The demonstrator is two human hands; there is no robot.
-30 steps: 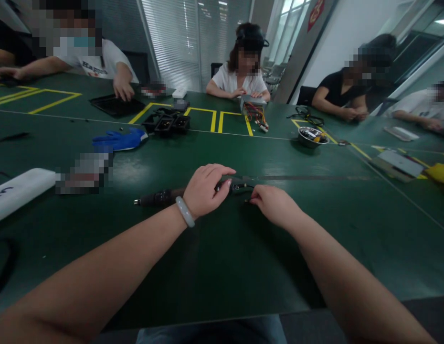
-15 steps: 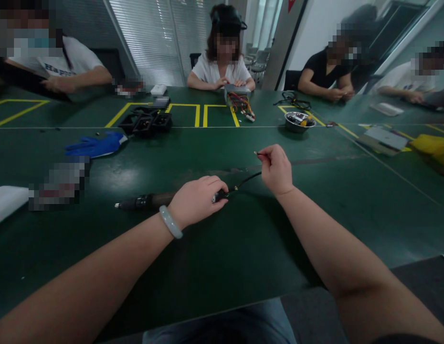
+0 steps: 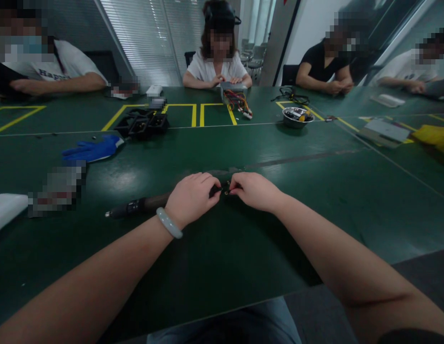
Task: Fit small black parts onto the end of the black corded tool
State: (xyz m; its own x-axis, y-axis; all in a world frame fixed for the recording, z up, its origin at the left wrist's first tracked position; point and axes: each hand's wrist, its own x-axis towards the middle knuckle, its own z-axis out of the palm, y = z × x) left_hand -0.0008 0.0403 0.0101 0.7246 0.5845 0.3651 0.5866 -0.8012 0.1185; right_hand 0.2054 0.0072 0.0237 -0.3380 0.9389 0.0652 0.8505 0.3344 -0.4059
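An electric screwdriver (image 3: 136,207) lies on the green table, its metal tip pointing left. My left hand (image 3: 193,193), with a pale bangle at the wrist, is closed around its rear end and hides much of the body. Just to the right, my right hand (image 3: 256,190) pinches the end of a thin black cable (image 3: 227,192) between thumb and fingertips. Both sets of fingertips are close together, with a small gap and bits of metal between them. Whether the cable end touches the screwdriver, I cannot tell.
A blue glove (image 3: 93,149) and black plastic frames (image 3: 141,123) lie to the left. At the far side are a metal bowl of parts (image 3: 298,118) and a grey box with coloured wires (image 3: 233,88). Several people sit around the table.
My right hand has come down and to the left, bringing the cable end close to the screwdriver's rear. My left hand keeps its grip, nearly in place.
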